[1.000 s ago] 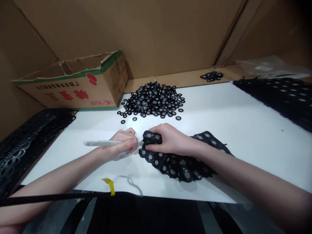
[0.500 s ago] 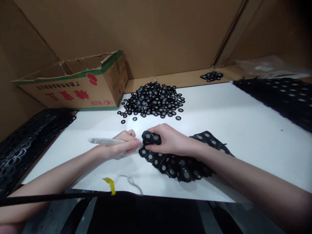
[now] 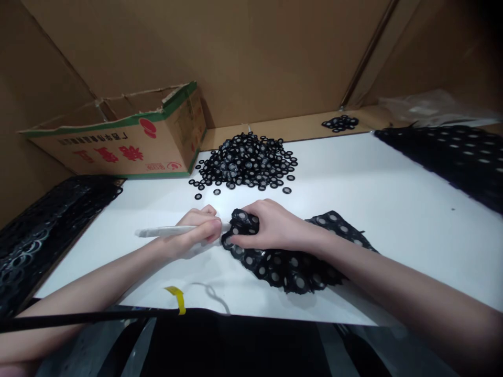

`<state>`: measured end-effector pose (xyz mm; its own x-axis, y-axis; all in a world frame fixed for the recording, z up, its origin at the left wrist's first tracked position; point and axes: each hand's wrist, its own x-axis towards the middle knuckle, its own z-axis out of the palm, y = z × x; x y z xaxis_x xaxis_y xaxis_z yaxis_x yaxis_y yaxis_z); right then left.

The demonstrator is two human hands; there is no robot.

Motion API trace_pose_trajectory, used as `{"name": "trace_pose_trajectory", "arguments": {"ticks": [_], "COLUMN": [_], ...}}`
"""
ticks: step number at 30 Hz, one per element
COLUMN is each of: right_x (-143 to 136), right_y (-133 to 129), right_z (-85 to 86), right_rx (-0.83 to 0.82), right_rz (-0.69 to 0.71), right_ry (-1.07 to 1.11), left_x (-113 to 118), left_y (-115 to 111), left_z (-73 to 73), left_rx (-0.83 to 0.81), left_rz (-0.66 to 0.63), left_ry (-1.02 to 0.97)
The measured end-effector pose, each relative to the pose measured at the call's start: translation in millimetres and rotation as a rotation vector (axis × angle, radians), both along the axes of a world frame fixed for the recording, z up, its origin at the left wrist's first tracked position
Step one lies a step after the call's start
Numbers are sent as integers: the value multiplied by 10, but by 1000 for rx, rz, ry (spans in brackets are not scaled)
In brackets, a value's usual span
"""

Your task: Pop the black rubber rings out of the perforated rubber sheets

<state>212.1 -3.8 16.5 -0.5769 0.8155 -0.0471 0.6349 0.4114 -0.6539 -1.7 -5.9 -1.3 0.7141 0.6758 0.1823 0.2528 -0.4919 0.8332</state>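
Note:
My left hand [image 3: 198,230] is closed around a white pen-like tool [image 3: 163,231]. The tool's tip points right, at the near edge of a black sheet of joined rings with pale centres [image 3: 296,269]. My right hand [image 3: 271,225] grips the sheet's left end, which is folded up between thumb and fingers. The rest of the sheet lies on the white tabletop [image 3: 346,173], partly under my right forearm. Whether the tool's tip touches the sheet I cannot tell.
A heap of loose black rings [image 3: 249,159] sits beyond my hands, a smaller pile [image 3: 341,123] at the back right. An open cardboard box [image 3: 118,136] stands back left. Black sheets lie on the left [image 3: 58,220] and right [image 3: 451,157]. Yellow tape [image 3: 177,298] sticks to the front edge.
My left hand and the white tool have drawn slightly left, away from the folded sheet. The folded end has shifted a little in my right hand, which is nearly still.

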Motion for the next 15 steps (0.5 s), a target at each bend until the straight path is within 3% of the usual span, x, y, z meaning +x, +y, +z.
{"name": "trace_pose_trajectory", "arguments": {"ticks": [6, 15], "right_x": [-20, -22], "right_y": [-14, -17], "right_z": [16, 9], "right_rx": [-32, -55], "right_rz": [-65, -46], "right_ry": [-13, 38], "left_x": [18, 9], "left_y": [1, 5], "left_z": [3, -24], "left_rx": [47, -69], "left_rz": [-7, 50], "left_ry": [-61, -147]}}
